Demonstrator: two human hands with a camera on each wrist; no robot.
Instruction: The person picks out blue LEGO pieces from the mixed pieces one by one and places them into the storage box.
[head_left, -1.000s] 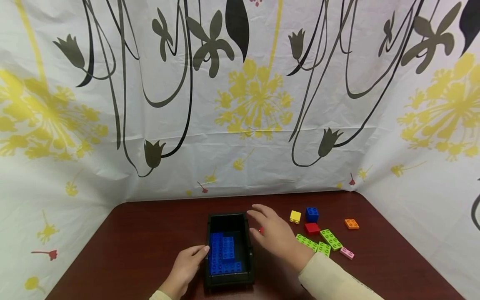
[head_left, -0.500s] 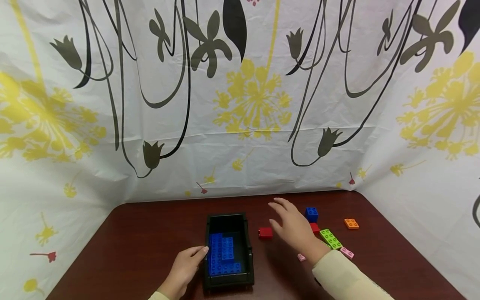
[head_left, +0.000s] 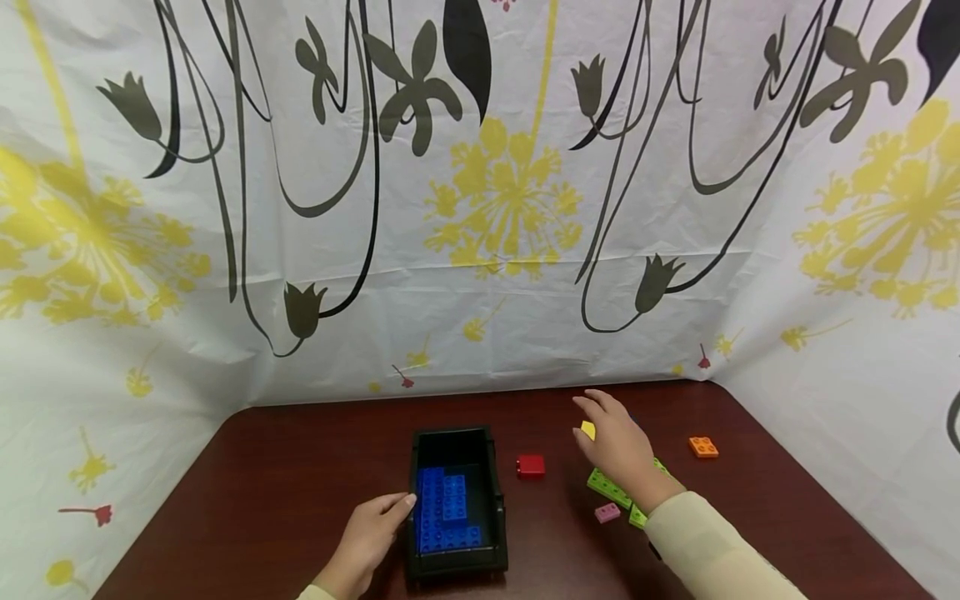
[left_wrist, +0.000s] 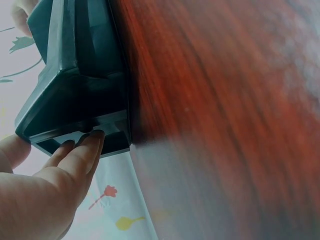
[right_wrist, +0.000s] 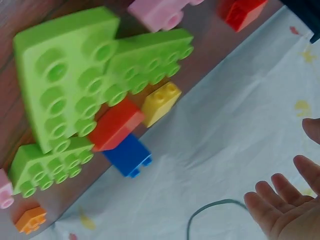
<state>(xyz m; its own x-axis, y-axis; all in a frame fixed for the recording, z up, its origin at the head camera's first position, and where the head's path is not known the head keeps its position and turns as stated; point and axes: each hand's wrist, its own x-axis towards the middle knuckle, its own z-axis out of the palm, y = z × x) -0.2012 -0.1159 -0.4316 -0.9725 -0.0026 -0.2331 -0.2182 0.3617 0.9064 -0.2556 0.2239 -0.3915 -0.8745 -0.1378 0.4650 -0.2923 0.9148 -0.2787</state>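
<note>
A black plastic bin (head_left: pixel 495 500) stands on the table with several joined blue bricks (head_left: pixel 450 512) inside. My left hand (head_left: pixel 372 529) grips its left side, thumb at the rim and fingers against the outer wall; the left wrist view shows the fingers at the bin's edge (left_wrist: pixel 70 112). Over the loose bricks on the right hovers my right hand (head_left: pixel 618 450), fingers spread and holding nothing. It partly covers a yellow brick (head_left: pixel 588 430) and green bricks (head_left: pixel 609 487). In the right wrist view, a red brick (right_wrist: pixel 117 125) and a blue brick (right_wrist: pixel 127 155) lie beside the green ones.
A lone red brick (head_left: pixel 530 467) lies between the bin and the other bricks. A pink brick (head_left: pixel 607 512) sits in front of the green ones, and an orange brick (head_left: pixel 703 447) lies at far right. Patterned cloth (head_left: pixel 495 333) hangs behind the dark wooden table (head_left: pixel 315 458).
My right hand has moved right, away from the bin to over the loose bricks, uncovering the lone red brick. My left hand keeps its grip on the bin.
</note>
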